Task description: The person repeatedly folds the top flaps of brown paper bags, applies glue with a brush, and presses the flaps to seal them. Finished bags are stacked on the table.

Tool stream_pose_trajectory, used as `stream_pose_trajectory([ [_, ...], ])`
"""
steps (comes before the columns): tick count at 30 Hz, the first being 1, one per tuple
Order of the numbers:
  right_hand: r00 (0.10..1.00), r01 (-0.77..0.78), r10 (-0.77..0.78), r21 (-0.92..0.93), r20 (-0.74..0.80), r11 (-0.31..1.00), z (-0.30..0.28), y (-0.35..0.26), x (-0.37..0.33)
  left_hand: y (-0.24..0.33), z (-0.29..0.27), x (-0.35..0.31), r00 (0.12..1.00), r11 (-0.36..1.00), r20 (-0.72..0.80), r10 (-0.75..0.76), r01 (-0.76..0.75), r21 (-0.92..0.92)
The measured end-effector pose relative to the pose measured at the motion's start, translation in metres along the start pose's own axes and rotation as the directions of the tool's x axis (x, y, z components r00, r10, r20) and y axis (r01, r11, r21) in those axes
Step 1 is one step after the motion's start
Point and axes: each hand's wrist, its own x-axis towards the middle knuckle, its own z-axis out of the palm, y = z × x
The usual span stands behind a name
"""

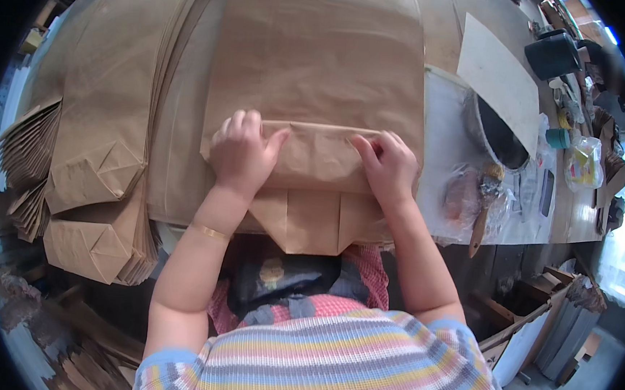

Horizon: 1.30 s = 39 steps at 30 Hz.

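A large brown paper bag [318, 65] lies flat on the table in front of me, its near end folded over into a wide band. My left hand [243, 150] is closed on the left part of this fold, fingers over its far edge and thumb on the paper. At the right part, my right hand [389, 160] grips the same fold, fingers curled and thumb pressed inward. Between my hands the fold runs nearly straight across. A creased, tapered paper flap [310, 224] sticks out below the fold toward my body.
Stacks of folded paper bags [104, 173] lie at the left. On the right, a pale board [498, 85] partly covers a dark basin [505, 139]. Near it are a brush [480, 221] on plastic, a teal tape roll [557, 137] and a dark mug [553, 54].
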Motion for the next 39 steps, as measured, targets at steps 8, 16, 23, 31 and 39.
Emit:
stream_pose_trajectory([
  [8, 0.885, 0.415, -0.406, 0.01, 0.227, 0.91, 0.003, -0.045, -0.041, 0.019, -0.006, -0.024, 0.82, 0.906, 0.434, 0.372, -0.422, 0.02],
  [16, 0.964, 0.088, -0.177, 0.39, 0.198, 0.917, -0.043, -0.001, -0.029, 0.059, -0.033, -0.021, 0.818, 0.865, 0.575, 0.015, -0.299, 0.402],
  [23, 0.99, 0.093, -0.132, 0.493, 0.045, 0.865, -0.05, 0.002, -0.04, 0.054, 0.045, -0.015, 0.772, 0.772, -0.091, 0.628, -0.605, 0.193],
  [31, 0.949, 0.177, -0.294, 0.582, 0.111, 0.794, -0.033, -0.032, -0.02, -0.091, -0.129, 0.025, 0.777, 0.675, -0.049, 0.627, -0.511, 0.532],
  [39, 0.971, 0.143, -0.23, 0.62, 0.061, 0.771, 0.001, -0.024, -0.026, -0.305, -0.181, -0.048, 0.934, 0.81, -0.066, 0.351, -0.268, 0.521],
])
